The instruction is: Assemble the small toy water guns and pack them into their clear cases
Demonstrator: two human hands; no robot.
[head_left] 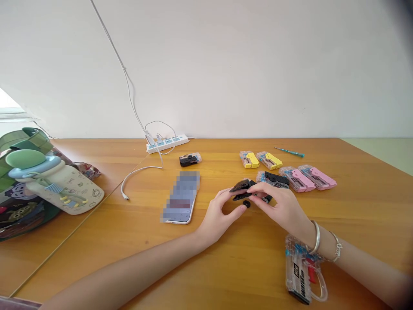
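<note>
Over the table, both hands are closed on a black plastic casing point(240, 187), whose two thin halves stand slightly apart. My left hand point(217, 215) grips it from the left with the fingers behind it. The left thumb tip touches a small round black piece point(247, 203). From the right, my right hand point(284, 209) pinches the casing between thumb and forefinger. Just behind the right hand lies a black and clear mini water gun point(274, 178). Nearer to me, under the right wrist, is a clear water gun point(297, 271) with a red part and a thin tube.
Yellow water guns point(250, 160), pink water guns point(298, 180) and a screwdriver point(290, 152) lie farther back. Left of my hands are a phone point(180, 202), another black water gun point(189, 159), a power strip point(167, 143) with a white cable, and a leaning bottle point(71, 185).
</note>
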